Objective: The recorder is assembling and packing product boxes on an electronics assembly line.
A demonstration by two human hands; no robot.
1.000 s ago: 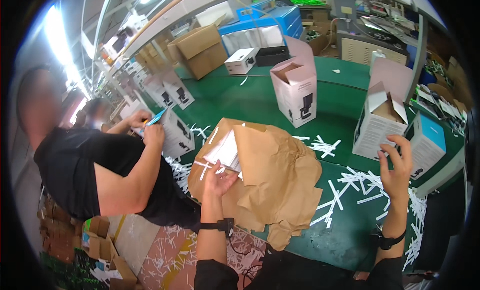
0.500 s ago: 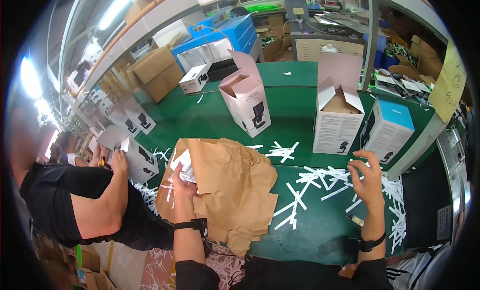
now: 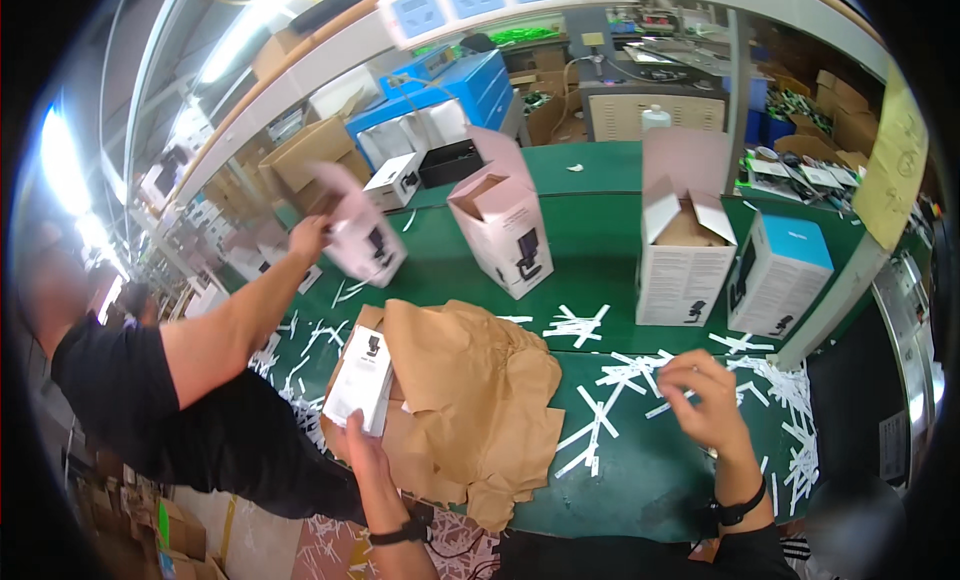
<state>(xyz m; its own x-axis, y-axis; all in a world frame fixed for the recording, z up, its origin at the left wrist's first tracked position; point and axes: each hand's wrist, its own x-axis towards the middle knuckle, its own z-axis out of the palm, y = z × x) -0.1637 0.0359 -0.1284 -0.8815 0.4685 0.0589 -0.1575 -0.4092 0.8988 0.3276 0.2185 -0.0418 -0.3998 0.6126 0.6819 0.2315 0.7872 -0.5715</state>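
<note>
My left hand [image 3: 364, 452] grips the lower end of a stack of white booklets [image 3: 362, 378], its thumb on top. A small black picture is printed on the top booklet. The stack lies over the left part of a crumpled brown paper wrapper [image 3: 478, 400], which spreads across the near part of the bench. My right hand [image 3: 703, 395] hovers over scattered white paper strips [image 3: 600, 420] at the right, fingers curled toward the thumb. Whatever is between those fingers, if anything, cannot be made out.
An open-topped white box [image 3: 505, 242] stands mid-bench. Another open box [image 3: 685, 280] and a blue-topped box [image 3: 785, 275] stand at the right, near a metal post [image 3: 840, 290]. At left, a co-worker's hand [image 3: 310, 236] holds a blurred open box [image 3: 368, 242] on the green bench [image 3: 600, 170].
My left hand has drawn the booklet stack lower, with its printed top now showing. My right hand has moved slightly left and down, fingers more curled. The co-worker has moved a box onto the bench.
</note>
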